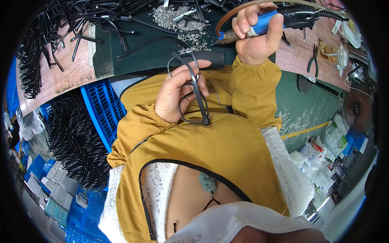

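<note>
The left hand held a black spectacle frame in a closed grip just above the lap, near the worktop edge. The right hand gripped a blue-handled power screwdriver, its tip seemingly resting over scattered small screws.

My left hand holds a glasses frame before my chest; my right hand, above right, grips a screwdriver over the bench, screws behind.

A reddish-brown workbench carries a dark green mat, loose black frame temples, small metal screws and pliers.
</note>
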Demonstrator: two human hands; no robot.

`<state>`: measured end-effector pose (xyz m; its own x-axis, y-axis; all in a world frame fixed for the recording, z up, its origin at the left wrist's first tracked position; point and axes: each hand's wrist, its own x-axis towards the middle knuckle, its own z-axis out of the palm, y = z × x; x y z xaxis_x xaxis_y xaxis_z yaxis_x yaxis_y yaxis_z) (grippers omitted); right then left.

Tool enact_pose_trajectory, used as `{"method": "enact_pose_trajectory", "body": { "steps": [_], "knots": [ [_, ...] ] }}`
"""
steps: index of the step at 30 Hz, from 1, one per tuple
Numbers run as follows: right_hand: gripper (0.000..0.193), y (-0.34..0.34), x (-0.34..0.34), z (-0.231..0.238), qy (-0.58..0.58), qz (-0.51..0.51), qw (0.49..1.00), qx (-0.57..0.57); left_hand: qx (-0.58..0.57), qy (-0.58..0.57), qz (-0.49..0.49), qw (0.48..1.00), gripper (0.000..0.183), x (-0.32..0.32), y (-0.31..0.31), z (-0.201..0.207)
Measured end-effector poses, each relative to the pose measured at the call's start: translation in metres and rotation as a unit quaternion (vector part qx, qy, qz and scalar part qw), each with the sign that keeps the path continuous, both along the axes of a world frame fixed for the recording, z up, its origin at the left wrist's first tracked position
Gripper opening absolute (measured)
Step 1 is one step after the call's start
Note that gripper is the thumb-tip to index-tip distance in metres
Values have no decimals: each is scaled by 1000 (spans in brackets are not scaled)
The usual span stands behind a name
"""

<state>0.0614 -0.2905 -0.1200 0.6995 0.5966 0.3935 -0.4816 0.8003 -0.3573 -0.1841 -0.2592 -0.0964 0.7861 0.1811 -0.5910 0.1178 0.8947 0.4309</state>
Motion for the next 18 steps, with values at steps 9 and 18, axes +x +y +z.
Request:
{"method": "enact_pose_trajectory", "body": {
  "steps": [9,18],
  "knots": [
    [44,-26,-23,31,-102,-40,981,-161,-134,-19,-20,991,37,5,-13,-3],
    [47,-46,-64,36,-44,-38,990,-131,-194,67,-23,978,30,-2,-24,-5]
  ]
}}
